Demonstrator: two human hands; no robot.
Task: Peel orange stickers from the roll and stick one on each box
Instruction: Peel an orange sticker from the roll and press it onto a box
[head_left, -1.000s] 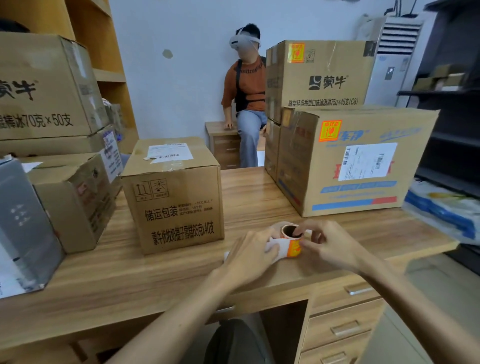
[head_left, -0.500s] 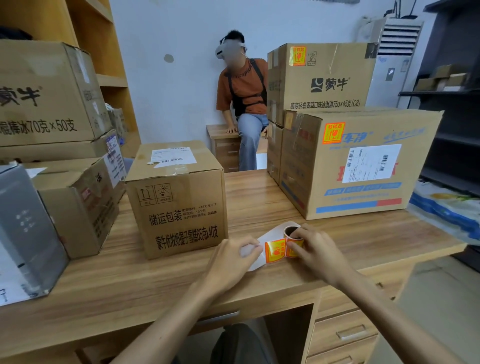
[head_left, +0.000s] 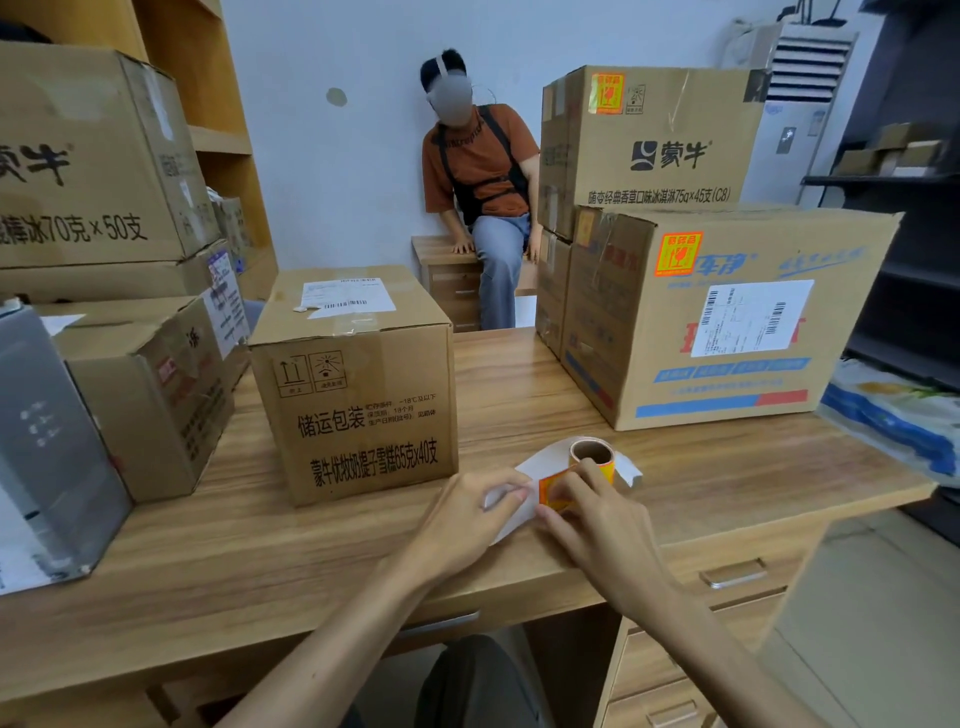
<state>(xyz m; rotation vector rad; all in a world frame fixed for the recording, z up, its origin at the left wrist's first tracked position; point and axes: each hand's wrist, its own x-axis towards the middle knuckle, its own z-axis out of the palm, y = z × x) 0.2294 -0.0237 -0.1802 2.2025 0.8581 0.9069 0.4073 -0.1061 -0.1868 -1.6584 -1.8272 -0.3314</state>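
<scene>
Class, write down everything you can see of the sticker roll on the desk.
The small roll of orange stickers is wound on a brown cardboard core. It stands on end, hollow core facing up, on the light wooden desk near its front edge. Its white backing strip lies unwound toward the left. The left hand pinches that strip, while the right hand pinches an orange sticker on the strip beside the roll.
</scene>
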